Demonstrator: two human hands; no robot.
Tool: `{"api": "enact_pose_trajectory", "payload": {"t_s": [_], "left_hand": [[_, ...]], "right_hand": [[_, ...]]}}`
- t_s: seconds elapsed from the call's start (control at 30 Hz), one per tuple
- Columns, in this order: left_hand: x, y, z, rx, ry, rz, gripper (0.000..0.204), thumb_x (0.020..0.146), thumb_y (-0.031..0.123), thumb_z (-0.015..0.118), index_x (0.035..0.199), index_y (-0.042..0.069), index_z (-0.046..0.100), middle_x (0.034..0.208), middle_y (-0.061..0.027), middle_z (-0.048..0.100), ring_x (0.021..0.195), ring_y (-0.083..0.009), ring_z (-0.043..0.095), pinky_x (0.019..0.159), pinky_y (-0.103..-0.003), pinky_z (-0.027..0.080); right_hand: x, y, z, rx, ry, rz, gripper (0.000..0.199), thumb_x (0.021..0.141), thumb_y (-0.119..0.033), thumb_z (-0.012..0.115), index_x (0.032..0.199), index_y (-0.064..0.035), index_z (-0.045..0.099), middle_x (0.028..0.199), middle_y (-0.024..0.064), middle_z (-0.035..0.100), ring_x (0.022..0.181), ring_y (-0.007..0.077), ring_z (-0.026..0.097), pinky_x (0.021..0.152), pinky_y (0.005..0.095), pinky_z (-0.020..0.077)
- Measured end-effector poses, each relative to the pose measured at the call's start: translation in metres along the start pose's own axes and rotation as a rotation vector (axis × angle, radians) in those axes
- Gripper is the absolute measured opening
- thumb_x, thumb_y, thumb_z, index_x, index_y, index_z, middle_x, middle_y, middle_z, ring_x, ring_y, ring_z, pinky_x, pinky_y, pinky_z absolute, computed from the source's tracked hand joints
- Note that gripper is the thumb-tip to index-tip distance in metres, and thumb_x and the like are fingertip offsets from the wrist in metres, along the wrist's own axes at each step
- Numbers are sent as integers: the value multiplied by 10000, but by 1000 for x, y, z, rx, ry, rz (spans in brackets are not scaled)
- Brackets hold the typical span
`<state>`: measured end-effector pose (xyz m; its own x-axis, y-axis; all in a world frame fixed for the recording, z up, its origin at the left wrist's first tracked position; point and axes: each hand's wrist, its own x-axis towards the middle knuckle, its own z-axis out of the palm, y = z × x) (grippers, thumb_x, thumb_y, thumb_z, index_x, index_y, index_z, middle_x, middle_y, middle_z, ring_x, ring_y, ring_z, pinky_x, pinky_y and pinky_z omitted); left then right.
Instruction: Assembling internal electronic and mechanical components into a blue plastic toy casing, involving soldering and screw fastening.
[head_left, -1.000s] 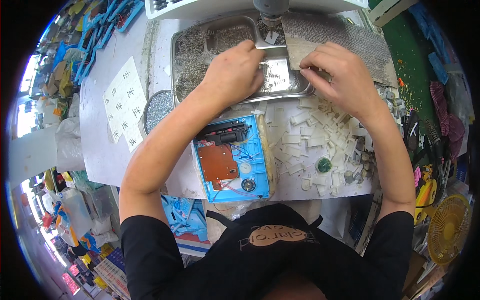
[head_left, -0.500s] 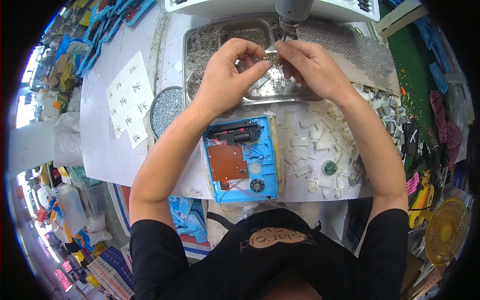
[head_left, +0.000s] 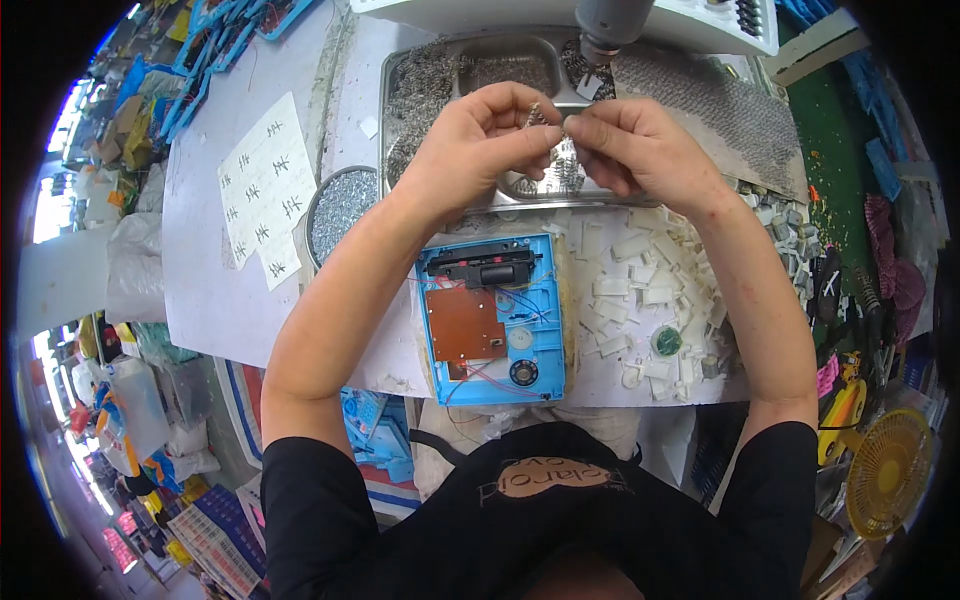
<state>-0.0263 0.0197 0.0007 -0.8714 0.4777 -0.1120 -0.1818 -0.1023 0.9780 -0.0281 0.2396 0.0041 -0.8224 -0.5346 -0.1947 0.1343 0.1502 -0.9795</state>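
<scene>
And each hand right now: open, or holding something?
Left hand: fingers curled over the metal tray; any hold unclear.
Right hand: thumb and fingers close together; whether holding anything, can't tell.

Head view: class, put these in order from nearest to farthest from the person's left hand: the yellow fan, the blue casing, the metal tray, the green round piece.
From the left hand:
1. Metal tray: directly beneath it.
2. Blue casing: at the table's near edge.
3. Green round piece: right of the casing, among white parts.
4. Yellow fan: far lower right.
</scene>
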Motion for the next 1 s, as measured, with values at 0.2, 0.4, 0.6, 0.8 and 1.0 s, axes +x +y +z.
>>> {"api": "enact_pose_trajectory", "payload": {"t_s": [0.2,0.4,0.6,0.8,1.0], "left_hand": [[-3,3,-5,175,-14,-152,198,945,178,691,1044,14,642,841,-35,653,687,-83,595,614,-218,485],[0,0,-13,-245,-134,-346,225,983,199,640,1085,2,602,900,-48,614,644,-51,536,520,-169,435],[2,-1,-15,-478,-294,-507,224,1022,205,569,1087,-8,539,881,-58,530,590,-31,452,393,-120,334],[-5,1,-17,-537,-399,-534,231,1030,231,537,1010,1,524,818,-52,500,539,-25,403,357,-118,294],[-10,8,-16,-501,-442,-538,241,1021,240,542,955,9,523,773,-41,494,505,-22,386,358,-129,279]], "right_hand": [[6,11,10,-586,324,-371,322,984,-294,596,868,0,652,627,69,611,581,229,598,549,357,435],[-8,7,12,-463,328,-512,107,889,-89,674,922,-6,616,856,138,661,792,341,652,713,370,534],[-7,14,7,-921,421,-999,236,690,23,730,889,-42,621,927,92,657,848,293,653,701,372,548],[-10,10,15,-990,403,-1151,270,590,3,712,828,-54,596,947,83,632,843,287,640,653,364,546],[-12,3,17,-992,356,-1134,259,625,7,717,839,-51,583,957,76,623,830,253,637,635,341,548]]}}
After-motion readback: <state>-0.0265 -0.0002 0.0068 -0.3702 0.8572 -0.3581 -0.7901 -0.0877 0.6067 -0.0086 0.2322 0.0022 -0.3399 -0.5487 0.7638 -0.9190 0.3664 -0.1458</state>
